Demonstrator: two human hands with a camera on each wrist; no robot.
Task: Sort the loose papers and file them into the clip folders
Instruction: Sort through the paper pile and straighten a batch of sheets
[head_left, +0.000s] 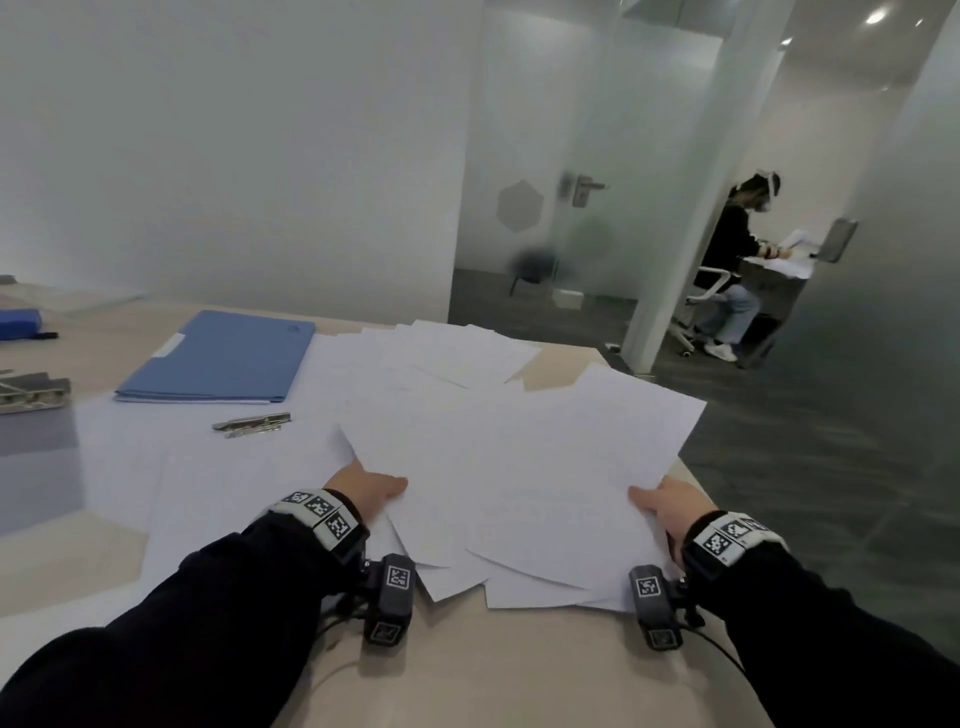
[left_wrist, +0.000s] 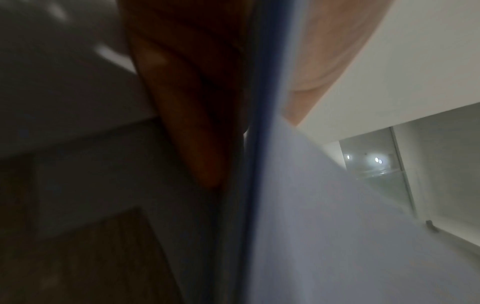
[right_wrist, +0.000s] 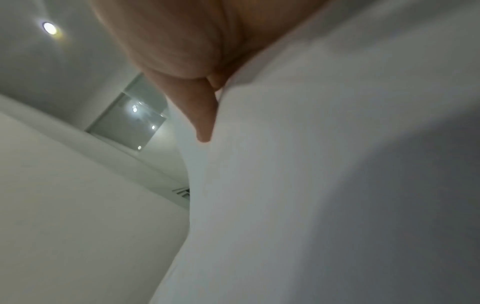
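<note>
Papers (head_left: 519, 467) pinched by left hand (head_left: 363, 488) and right hand (head_left: 670, 506); only head view shows folder (head_left: 218, 358).

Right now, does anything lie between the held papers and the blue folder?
Yes. Loose sheets and a metal clip lie on the table between the papers and the closed folder.

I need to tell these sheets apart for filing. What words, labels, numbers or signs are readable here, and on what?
No text is readable.
Held sheets: look blank; any print is too faint to read.
Blue folder: white spine label and small round emblem, both too blurred.
Wrist bands: black-and-white square marker codes, no letters.
Glass door: a plain hexagon, no words.
</note>
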